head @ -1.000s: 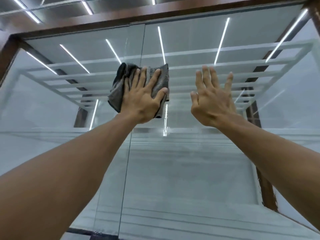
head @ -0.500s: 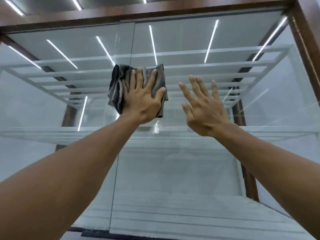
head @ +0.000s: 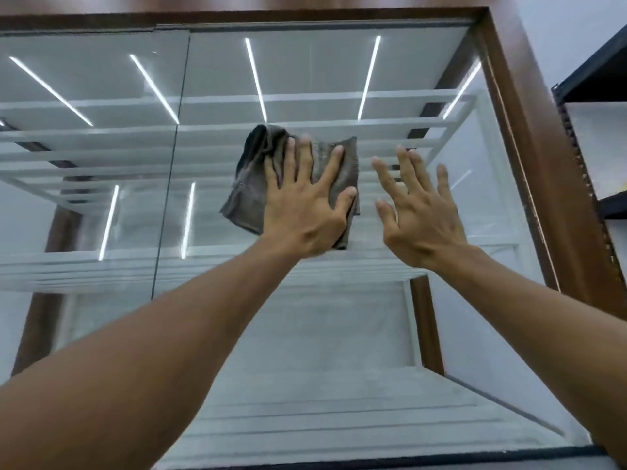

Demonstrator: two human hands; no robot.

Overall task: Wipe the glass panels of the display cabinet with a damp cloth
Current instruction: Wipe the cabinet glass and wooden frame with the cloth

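The display cabinet fills most of the view, its dark brown wooden frame running across the top and down the right side. Its front is made of glass panels, and a thin vertical seam where two panes overlap shows left of centre. Bright strip lights reflect in the glass as slanted white lines. Behind the glass, pale glass shelves stack upward. At the far right edge stands part of a black shelving unit, apart from the cabinet.

Two bare forearms reach up from the bottom corners toward the right-hand pane. The left hand lies flat with its fingers spread wide, pressing a grey-brown cloth against the glass in the upper middle of the pane. The cloth is folded and bunched at its upper left corner, and it sticks out from under the hand on the left, the top and the right. The right hand is just beside it on the right, empty, fingers spread and palm toward the glass; whether it touches the pane cannot be told.
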